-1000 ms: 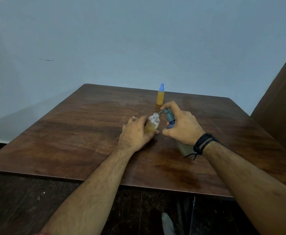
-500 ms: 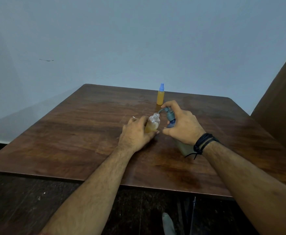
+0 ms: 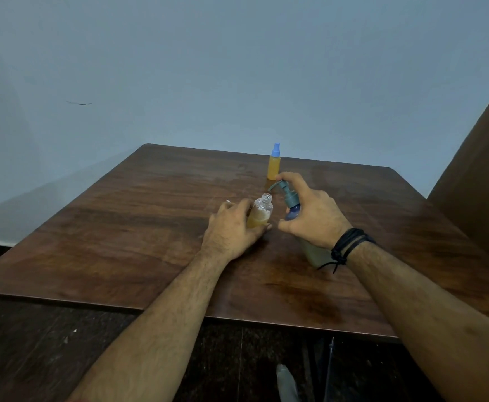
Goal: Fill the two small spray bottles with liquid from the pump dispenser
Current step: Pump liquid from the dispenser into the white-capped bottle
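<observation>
My left hand [image 3: 233, 227] grips an uncapped small clear bottle [image 3: 261, 211], roughly half full of orange liquid, standing on the wooden table [image 3: 121, 227]. My right hand [image 3: 314, 214] holds the pump dispenser [image 3: 291, 200] around its neck, index finger on top of the grey pump head. The spout reaches over the small bottle's open mouth. The dispenser's body is mostly hidden behind my right wrist. A second small bottle [image 3: 274, 163], full of orange liquid with a blue spray cap, stands further back.
A small white thing [image 3: 228, 201] peeks out behind my left hand's fingers. A brown wooden panel [image 3: 481, 184] rises at the table's right side. A pale wall stands behind the table, dark floor in front.
The pump head has risen slightly under my right index finger. Both hands and the bottles stay where they were.
</observation>
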